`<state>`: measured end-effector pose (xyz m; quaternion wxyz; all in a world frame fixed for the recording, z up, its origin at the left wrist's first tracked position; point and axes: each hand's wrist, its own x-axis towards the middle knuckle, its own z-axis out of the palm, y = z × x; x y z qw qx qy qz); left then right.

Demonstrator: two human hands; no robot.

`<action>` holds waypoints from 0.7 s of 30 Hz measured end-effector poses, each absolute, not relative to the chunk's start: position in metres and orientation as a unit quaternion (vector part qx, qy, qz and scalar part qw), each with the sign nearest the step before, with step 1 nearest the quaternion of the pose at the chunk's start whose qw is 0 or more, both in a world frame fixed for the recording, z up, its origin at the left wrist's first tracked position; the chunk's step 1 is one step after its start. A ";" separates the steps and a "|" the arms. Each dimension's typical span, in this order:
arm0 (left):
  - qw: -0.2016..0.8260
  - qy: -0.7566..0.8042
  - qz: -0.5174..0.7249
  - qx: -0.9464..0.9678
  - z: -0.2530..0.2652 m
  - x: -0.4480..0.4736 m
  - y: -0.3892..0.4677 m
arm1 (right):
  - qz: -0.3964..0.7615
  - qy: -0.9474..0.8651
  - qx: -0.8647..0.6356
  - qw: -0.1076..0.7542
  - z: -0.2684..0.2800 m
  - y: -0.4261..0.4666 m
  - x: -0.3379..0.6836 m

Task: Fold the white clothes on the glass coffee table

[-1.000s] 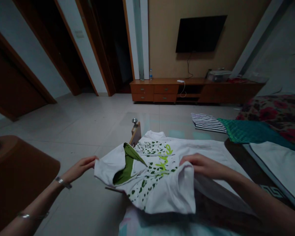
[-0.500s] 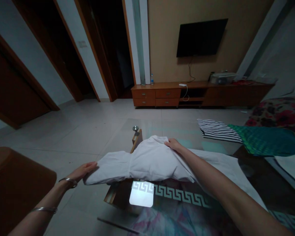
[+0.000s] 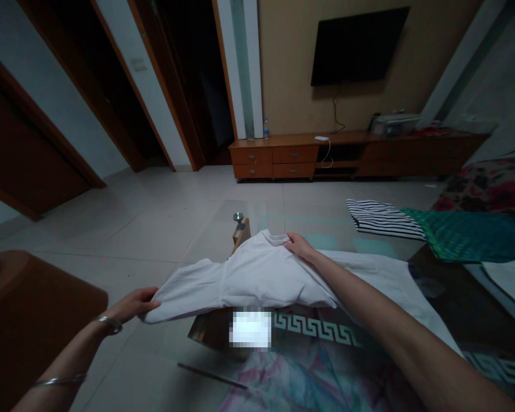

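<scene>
A white long-sleeved shirt (image 3: 261, 277) lies across the glass table (image 3: 206, 240), with one sleeve stretched out to the left past the table's edge. My left hand (image 3: 141, 303) is closed on the end of that sleeve, thumb above. Near the collar, my right hand (image 3: 300, 247) pinches the shirt's cloth, and its forearm reaches over the garment. The lower part of the shirt spreads to the right, partly hidden behind that forearm.
Right of the shirt lie folded striped cloth (image 3: 384, 220), green cloth (image 3: 476, 234) and white cloth (image 3: 510, 280). A bright pixelated patch (image 3: 251, 329) shows below the shirt. At left stands a brown rounded seat (image 3: 47, 303). A low TV cabinet (image 3: 294, 160) runs along the wall.
My left hand has moved slightly left and down, drawing the sleeve straighter. My right hand stays at the collar. The camera view has shifted a little.
</scene>
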<state>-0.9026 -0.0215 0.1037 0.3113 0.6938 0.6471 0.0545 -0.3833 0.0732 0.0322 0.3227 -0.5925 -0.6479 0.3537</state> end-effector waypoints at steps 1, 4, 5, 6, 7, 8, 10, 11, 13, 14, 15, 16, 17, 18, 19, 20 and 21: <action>0.333 0.645 0.044 0.686 0.100 -0.904 -0.022 | 0.347 -0.644 -0.600 0.323 0.031 0.073 -0.382; 0.364 0.650 0.033 0.667 0.094 -0.910 -0.021 | 0.321 -0.639 -0.623 0.317 0.034 0.066 -0.363; 0.345 0.664 0.031 0.663 0.095 -0.910 -0.021 | 0.313 -0.641 -0.629 0.310 0.037 0.061 -0.351; 0.313 0.686 0.025 0.656 0.097 -0.909 -0.022 | 0.303 -0.645 -0.634 0.300 0.040 0.055 -0.337; 0.262 0.714 0.018 0.650 0.100 -0.905 -0.023 | 0.293 -0.651 -0.637 0.291 0.044 0.048 -0.320; 0.194 0.737 0.014 0.647 0.104 -0.898 -0.026 | 0.280 -0.656 -0.641 0.283 0.048 0.039 -0.301; 0.052 0.746 0.026 0.664 0.110 -0.876 -0.032 | 0.244 -0.648 -0.662 0.287 0.056 0.013 -0.260; 0.001 0.726 0.043 0.687 0.112 -0.860 -0.036 | 0.220 -0.633 -0.680 0.297 0.060 -0.005 -0.240; -0.035 0.654 0.086 0.751 0.109 -0.822 -0.044 | 0.192 -0.597 -0.711 0.319 0.067 -0.050 -0.204; -0.026 0.616 0.104 0.781 0.105 -0.802 -0.047 | 0.195 -0.580 -0.721 0.325 0.071 -0.078 -0.191; -0.012 0.579 0.114 0.807 0.099 -0.782 -0.051 | 0.210 -0.570 -0.726 0.321 0.073 -0.109 -0.181; 0.004 0.546 0.118 0.829 0.092 -0.764 -0.055 | 0.233 -0.570 -0.724 0.310 0.075 -0.141 -0.175; 0.016 0.519 0.116 0.846 0.085 -0.747 -0.059 | 0.257 -0.580 -0.715 0.295 0.076 -0.173 -0.171; 0.023 0.501 0.109 0.858 0.078 -0.732 -0.062 | 0.273 -0.597 -0.701 0.279 0.076 -0.203 -0.170; 0.024 0.491 0.100 0.865 0.071 -0.719 -0.065 | 0.278 -0.619 -0.687 0.262 0.075 -0.231 -0.171; 0.020 0.488 0.090 0.868 0.064 -0.710 -0.067 | 0.274 -0.642 -0.674 0.243 0.073 -0.255 -0.173; 0.012 0.494 0.080 0.866 0.059 -0.702 -0.068 | 0.263 -0.658 -0.668 0.227 0.070 -0.274 -0.174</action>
